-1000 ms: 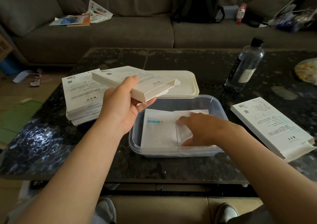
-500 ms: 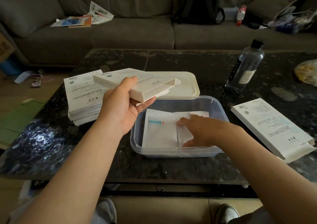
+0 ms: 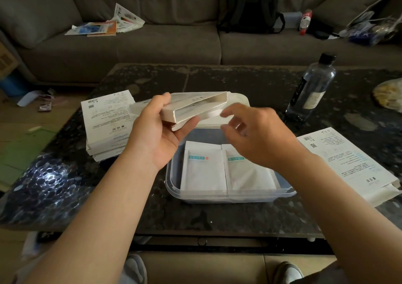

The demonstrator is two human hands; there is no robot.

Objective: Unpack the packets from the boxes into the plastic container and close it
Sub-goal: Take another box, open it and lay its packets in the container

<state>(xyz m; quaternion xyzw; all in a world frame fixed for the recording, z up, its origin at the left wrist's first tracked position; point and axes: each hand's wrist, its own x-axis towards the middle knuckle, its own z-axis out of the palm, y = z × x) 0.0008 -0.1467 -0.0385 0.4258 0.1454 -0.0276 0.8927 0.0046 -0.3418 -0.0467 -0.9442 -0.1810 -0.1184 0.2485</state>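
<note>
My left hand (image 3: 159, 131) grips a flat white box (image 3: 196, 107) above the far edge of the clear plastic container (image 3: 230, 195), its open end turned toward me. My right hand (image 3: 256, 135) hovers just right of that open end, fingers apart and holding nothing. Two white packets (image 3: 204, 170) with teal labels lie side by side in the container. The container's white lid (image 3: 240, 100) lies on the table behind it, mostly hidden by the box. A stack of white boxes (image 3: 108, 118) sits at the left, and one more white box (image 3: 348, 164) lies at the right.
The dark stone table (image 3: 217, 218) carries a clear water bottle (image 3: 311, 90) at the back right and a yellowish bag (image 3: 389, 94) at the right edge. A grey sofa (image 3: 169, 46) with papers and a black backpack (image 3: 250, 7) stands behind.
My right hand has lifted out of the container, leaving the packets, and risen to the box's open end. My left hand has tilted the box so its opening faces me.
</note>
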